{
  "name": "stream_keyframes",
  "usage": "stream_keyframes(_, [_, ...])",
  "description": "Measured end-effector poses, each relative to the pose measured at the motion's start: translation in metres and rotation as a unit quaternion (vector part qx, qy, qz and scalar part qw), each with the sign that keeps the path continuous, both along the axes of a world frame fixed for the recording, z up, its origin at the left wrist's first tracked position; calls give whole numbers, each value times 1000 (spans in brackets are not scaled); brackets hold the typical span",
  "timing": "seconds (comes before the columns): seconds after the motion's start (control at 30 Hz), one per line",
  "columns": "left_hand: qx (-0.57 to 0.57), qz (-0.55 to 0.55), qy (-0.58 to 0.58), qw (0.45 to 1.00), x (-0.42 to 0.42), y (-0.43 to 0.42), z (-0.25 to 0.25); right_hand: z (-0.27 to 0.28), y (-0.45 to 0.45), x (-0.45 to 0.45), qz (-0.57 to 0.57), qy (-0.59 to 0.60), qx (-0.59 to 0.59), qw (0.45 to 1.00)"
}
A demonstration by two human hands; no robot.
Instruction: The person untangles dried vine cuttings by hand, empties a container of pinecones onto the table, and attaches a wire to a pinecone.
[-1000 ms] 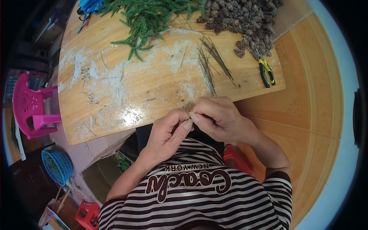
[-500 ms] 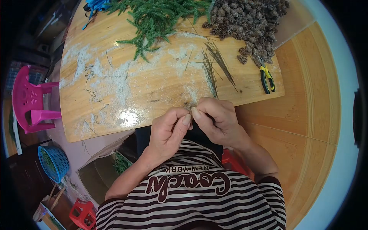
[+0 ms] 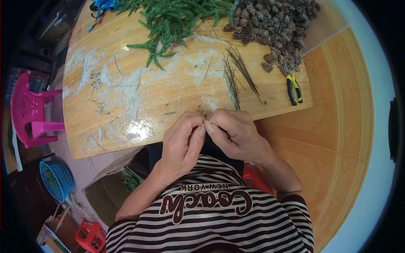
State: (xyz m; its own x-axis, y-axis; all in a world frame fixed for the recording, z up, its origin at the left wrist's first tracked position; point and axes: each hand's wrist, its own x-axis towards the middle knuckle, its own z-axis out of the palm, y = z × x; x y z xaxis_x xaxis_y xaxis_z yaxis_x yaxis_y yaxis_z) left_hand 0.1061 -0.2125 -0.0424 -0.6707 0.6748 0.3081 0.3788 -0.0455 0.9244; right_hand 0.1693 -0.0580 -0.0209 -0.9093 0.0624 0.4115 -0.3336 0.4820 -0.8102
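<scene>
My left hand [image 3: 182, 141] and my right hand [image 3: 236, 133] meet at the front edge of the wooden table [image 3: 168, 92]. Thumbs and forefingers of both are pinched together, nearly touching. Whatever they hold is too small to make out. Beyond my right hand lie thin brown wires [image 3: 241, 69] in a loose bundle. Pliers with yellow and black handles [image 3: 294, 88] rest near the table's right edge, beside a heap of pine cones [image 3: 274, 27]. Green artificial sprigs [image 3: 164, 25] spread over the table's far side.
White granules [image 3: 128, 95] and loose wire bits are scattered over the table's left half. A pink chair [image 3: 27, 109] stands at the left. Below it are a blue basket [image 3: 58, 180], a red stool [image 3: 90, 236] and a cardboard box [image 3: 103, 196] with greenery.
Both hands remain pinched together and have shifted slightly left and toward the table. The camera view has moved a little, so the table and its items sit lower than a second ago.
</scene>
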Motion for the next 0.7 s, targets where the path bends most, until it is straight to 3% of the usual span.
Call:
stream_keyframes(0.03, [-1, 0, -1, 1000, 1, 0, 1, 1, 0, -1, 0, 1, -4, 1000])
stream_keyframes(0.13, [56, 16, -188, 981, 7, 2, 3, 2, -3, -2, -11, -2, -27, 1000])
stream_keyframes(0.27, [128, 25, -247, 960, 7, 8, 9, -1, -5, -3, -35, -10, -72, 997])
stream_keyframes(0.5, [157, 46, -244, 956, 0, 10, 3, -8, -6, 3, -32, -85, -129, 987])
stream_keyframes(0.6, [168, 48, -242, 955, -2, 13, 3, -13, -9, 6, 41, -144, -196, 969])
stream_keyframes(0.7, [161, 45, -239, 956, -3, 14, 3, -21, -13, 8, 46, -156, -235, 958])
